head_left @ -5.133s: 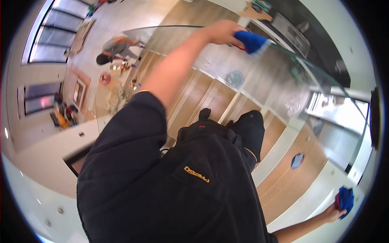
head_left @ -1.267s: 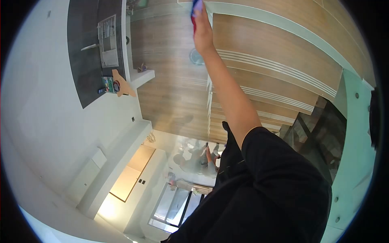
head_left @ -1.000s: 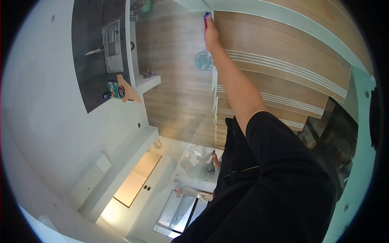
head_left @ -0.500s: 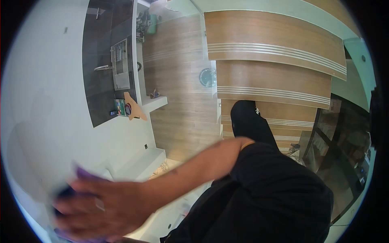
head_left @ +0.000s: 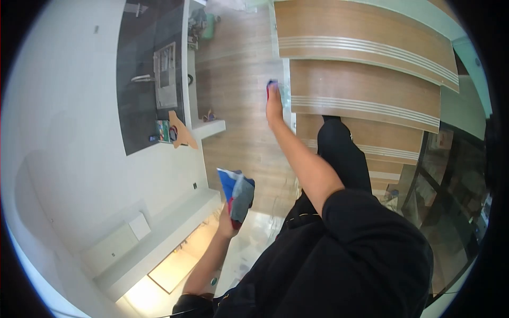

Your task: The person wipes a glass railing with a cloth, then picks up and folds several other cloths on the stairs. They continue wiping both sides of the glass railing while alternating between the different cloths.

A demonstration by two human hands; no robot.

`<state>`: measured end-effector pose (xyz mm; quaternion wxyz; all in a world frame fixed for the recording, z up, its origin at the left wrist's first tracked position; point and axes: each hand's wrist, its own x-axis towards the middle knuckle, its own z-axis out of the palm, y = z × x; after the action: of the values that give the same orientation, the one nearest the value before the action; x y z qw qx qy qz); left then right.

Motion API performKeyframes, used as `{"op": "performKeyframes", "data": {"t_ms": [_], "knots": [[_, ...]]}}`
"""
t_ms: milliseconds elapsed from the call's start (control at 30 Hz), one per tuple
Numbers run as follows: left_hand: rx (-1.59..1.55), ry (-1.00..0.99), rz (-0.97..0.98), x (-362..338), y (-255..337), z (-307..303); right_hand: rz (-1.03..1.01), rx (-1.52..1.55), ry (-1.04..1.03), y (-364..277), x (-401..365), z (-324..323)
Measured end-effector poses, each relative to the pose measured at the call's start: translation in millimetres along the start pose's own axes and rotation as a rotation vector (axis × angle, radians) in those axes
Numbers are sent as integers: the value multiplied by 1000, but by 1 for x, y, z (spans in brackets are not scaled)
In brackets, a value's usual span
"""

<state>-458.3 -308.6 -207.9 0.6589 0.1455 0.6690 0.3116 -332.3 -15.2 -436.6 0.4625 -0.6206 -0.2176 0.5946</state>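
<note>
My right hand [head_left: 274, 103] is stretched out with its grip closed on a small blue-and-red cloth [head_left: 272, 84], which only shows past my fingertips, pressed at the edge of the glass balustrade [head_left: 285, 69] beside the wooden stairs [head_left: 366, 90]. My left hand [head_left: 227, 225] is clamped low on a bunched blue, grey and red rag [head_left: 237, 192], held in the air well apart from the glass. Both look light, soft and floppy. I judge a gathered fistful holds best, since a loose corner would slip free.
</note>
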Motion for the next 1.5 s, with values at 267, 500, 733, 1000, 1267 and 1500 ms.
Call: {"op": "performKeyframes", "data": {"t_ms": [267, 500, 733, 1000, 1267, 1500], "knots": [[-96, 90, 1040, -69, 315, 100, -1217, 313, -676, -306, -248, 22], [-74, -34, 1042, -94, 347, 82, -1413, 614, -234, -397, -260, 90], [-139, -126, -58, 40, 27, 15, -861, 196, -82, -214, -66, 33], [-361, 95, -436, -78, -93, -27, 205, 552, 79, 222, -78, -9], [-101, -244, 575, -22, 233, 76, -856, -191, 129, -105, 12, 49], [-161, -323, 1277, -142, 424, 114, -1673, 305, -203, -454, -232, 76]]}}
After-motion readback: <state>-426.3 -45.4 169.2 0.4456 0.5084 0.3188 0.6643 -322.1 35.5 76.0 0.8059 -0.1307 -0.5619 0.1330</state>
